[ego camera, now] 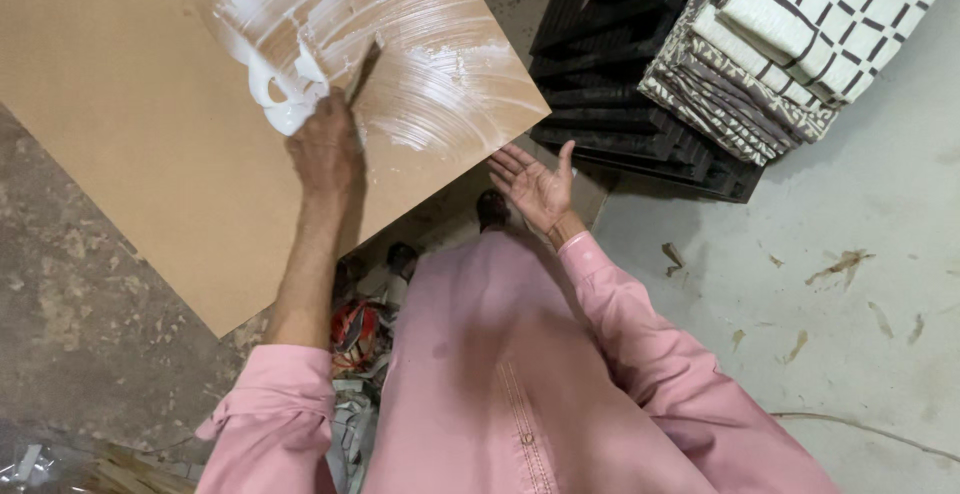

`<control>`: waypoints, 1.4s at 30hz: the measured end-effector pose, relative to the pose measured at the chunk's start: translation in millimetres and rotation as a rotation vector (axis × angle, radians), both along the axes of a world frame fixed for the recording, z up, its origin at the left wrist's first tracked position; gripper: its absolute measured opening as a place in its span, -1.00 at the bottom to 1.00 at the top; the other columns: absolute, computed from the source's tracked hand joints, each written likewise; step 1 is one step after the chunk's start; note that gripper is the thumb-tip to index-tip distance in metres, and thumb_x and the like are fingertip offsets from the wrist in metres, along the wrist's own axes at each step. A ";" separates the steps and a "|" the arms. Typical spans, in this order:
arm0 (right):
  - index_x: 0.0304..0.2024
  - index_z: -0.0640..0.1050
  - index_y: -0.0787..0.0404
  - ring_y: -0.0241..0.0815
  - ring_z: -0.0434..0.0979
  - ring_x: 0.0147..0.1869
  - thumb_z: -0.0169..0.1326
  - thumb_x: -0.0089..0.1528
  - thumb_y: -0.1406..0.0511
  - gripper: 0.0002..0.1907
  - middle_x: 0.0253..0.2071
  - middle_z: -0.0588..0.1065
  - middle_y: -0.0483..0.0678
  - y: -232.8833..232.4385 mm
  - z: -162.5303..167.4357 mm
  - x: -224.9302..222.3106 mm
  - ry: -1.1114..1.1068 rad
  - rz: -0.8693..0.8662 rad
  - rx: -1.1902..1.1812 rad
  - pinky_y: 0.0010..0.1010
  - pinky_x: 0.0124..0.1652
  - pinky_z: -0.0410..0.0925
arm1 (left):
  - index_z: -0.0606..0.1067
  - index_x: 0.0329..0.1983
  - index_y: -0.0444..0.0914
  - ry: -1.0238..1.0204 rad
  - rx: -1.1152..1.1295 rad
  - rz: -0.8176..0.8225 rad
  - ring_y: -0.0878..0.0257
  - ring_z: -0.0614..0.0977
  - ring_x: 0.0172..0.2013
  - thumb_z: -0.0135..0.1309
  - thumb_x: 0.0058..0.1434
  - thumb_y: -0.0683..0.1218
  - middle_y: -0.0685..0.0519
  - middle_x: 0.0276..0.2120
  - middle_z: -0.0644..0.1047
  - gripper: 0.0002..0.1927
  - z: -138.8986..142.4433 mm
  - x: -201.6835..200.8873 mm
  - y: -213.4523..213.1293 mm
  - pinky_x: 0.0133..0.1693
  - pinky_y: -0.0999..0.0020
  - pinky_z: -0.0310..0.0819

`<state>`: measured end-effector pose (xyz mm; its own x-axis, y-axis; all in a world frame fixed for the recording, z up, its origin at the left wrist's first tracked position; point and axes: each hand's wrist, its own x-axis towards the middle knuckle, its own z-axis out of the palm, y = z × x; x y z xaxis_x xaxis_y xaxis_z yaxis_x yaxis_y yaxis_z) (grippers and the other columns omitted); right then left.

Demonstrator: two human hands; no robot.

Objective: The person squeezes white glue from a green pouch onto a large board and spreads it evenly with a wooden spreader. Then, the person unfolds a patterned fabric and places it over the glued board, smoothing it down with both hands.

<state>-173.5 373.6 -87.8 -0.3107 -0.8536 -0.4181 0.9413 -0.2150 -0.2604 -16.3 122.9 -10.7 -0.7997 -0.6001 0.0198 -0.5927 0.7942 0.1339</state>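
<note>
I see the left hand (325, 149) with its grip closed on a spreader (362, 72), pressed into white glue (290, 104) on the brown board (120, 124). The right hand (535, 186) hangs open, palm up, just off the board's corner, holding nothing.

The board (150, 134) lies on the floor (850, 254), glue (420, 44) spread over its far right corner. Right of that corner sits a pallet (610, 64) with folded cloths (790, 34) stacked on its right side.

brown board (130, 104) cut off at top and left edges, spreading tool under left hand (322, 144) mostly hidden, patterned fabric stack (790, 34) cropped at top
</note>
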 end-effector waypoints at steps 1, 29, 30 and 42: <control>0.44 0.25 0.44 0.13 0.22 0.55 -0.33 0.12 -0.51 0.31 0.46 0.28 0.26 -0.9 0.2 -0.2 -0.050 0.011 -0.041 -0.02 0.47 0.11 | 0.47 0.12 -0.43 -0.006 -0.077 -0.058 0.03 0.64 -0.32 0.03 0.28 -0.31 -0.16 -0.23 0.59 -0.67 -6.7 -2.8 10.2 -0.35 0.13 0.56; 0.53 0.02 0.42 0.01 0.13 0.62 -0.59 0.13 -0.49 0.33 0.54 0.17 0.21 -1.6 -3.6 28.0 0.405 0.204 0.178 -0.24 0.51 -0.07 | 0.53 0.00 -0.31 0.201 -0.215 -0.235 0.07 0.62 -0.38 0.09 0.21 -0.24 -0.07 -0.26 0.61 -0.72 10.7 91.2 -39.4 -0.42 0.18 0.48; 0.53 0.00 0.41 0.02 0.14 0.62 -0.59 0.13 -0.49 0.31 0.54 0.17 0.20 -5.2 -3.6 36.4 0.380 0.215 0.172 -0.22 0.52 -0.06 | 0.52 0.00 -0.32 0.202 -0.173 -0.192 0.05 0.62 -0.36 0.08 0.26 -0.28 -0.07 -0.23 0.61 -0.76 10.4 85.9 -45.3 -0.38 0.16 0.49; 0.45 0.23 0.29 -0.05 0.33 0.48 -0.17 0.31 -0.26 -0.07 0.40 0.35 0.09 -39.6 -10.4 121.2 0.387 0.194 0.230 -0.26 0.38 0.19 | 0.56 0.00 -0.31 0.146 -0.295 -0.373 0.17 0.60 -0.48 0.12 0.19 -0.12 -0.03 -0.40 0.59 -0.68 3.8 164.1 -57.6 -0.58 0.32 0.43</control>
